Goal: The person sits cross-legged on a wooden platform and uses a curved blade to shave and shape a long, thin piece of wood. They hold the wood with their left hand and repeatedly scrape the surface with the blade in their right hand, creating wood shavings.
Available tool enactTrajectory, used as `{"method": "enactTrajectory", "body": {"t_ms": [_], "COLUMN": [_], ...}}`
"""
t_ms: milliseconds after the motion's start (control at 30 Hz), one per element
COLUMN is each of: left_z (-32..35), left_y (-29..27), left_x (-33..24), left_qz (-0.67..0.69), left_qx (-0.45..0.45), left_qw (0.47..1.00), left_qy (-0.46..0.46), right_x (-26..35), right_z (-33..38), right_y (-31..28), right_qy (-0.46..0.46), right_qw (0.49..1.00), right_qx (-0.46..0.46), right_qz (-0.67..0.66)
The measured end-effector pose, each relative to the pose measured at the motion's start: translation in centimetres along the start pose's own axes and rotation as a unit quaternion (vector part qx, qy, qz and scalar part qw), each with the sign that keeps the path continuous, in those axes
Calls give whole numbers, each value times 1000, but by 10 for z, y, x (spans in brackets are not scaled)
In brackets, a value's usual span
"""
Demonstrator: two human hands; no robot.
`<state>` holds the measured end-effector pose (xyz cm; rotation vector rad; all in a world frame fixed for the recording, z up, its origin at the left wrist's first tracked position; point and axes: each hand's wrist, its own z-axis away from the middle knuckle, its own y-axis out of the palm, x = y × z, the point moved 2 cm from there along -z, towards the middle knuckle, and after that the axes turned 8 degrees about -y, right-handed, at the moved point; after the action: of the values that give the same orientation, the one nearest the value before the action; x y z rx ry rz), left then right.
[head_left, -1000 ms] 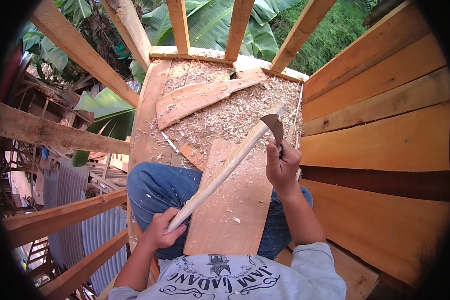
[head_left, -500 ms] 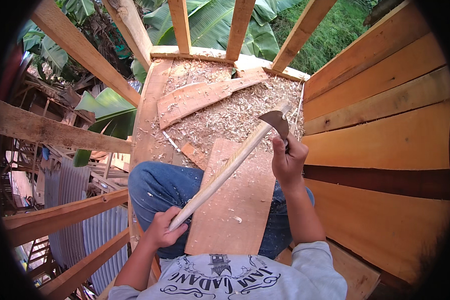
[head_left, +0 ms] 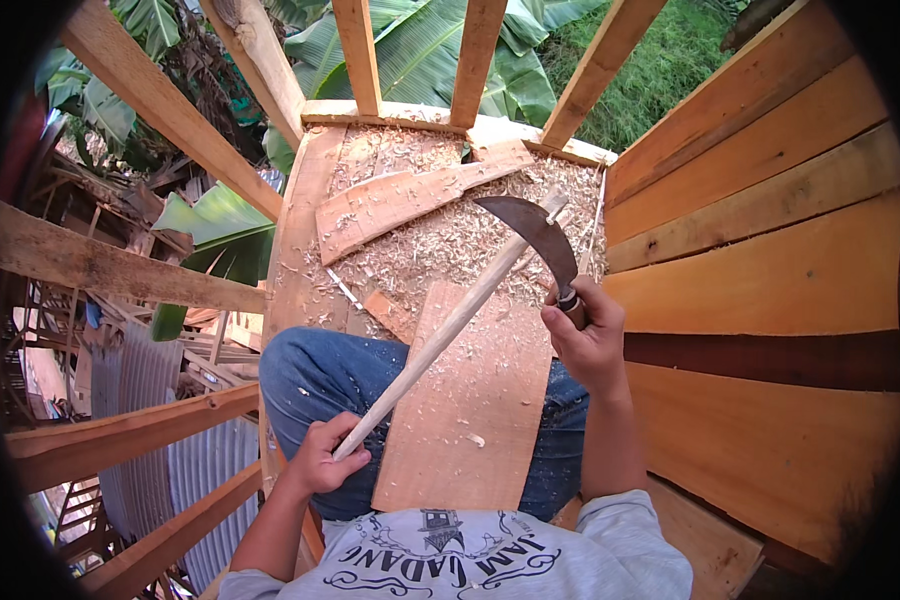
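My left hand (head_left: pixel 326 456) is closed round the near end of a pale, slightly curved wooden stick (head_left: pixel 440 342), which slants up and away to the right. In my right hand (head_left: pixel 590 335) is the short handle of a sickle (head_left: pixel 545 236) with a dark, curved blade. The blade crosses over the stick near its far end; whether they touch I cannot tell. Across my lap, under the stick, lies a flat wooden board (head_left: pixel 467 420) with a few shavings on it.
Wood shavings (head_left: pixel 440 236) cover much of the plank floor ahead, where a cut plank (head_left: pixel 395 208) lies. Wooden railings (head_left: pixel 130 258) stand at left and front. A plank wall (head_left: pixel 760 290) rises close on the right. Beyond the left rail is corrugated sheeting (head_left: pixel 135 400).
My right hand has turned and shifted slightly down, so the sickle's curved blade now shows broadside, its tip further left. The left hand stays nearly in place; the stick has tilted slightly.
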<state>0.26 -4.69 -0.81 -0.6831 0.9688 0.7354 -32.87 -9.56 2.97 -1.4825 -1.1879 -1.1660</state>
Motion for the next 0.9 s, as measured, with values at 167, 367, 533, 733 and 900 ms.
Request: {"method": "enactTrajectory", "body": {"t_ms": [167,367,533,733,900], "left_z": [0,0,0,2,-2], "left_y": [0,1,1,-2,0], "left_x": [3,3,-4,4,2], "left_qz": [-2,1,-1,-5,-11], "left_qx": [7,3,-3,15,19], "left_qw": [1000,1000,1000,1000,1000], "left_qy": [6,6,7,15,20], "right_x": [-7,13,-7,6,-16], "right_z": [0,9,-4,4,0], "right_y": [2,22,-3,22,4], "right_qy": [-76,8,30,-97,25], "right_qw": [983,982,987,959,983], "right_qx": [-132,189,44,264,65], "right_qz": [104,-5,-150,44,-170]}}
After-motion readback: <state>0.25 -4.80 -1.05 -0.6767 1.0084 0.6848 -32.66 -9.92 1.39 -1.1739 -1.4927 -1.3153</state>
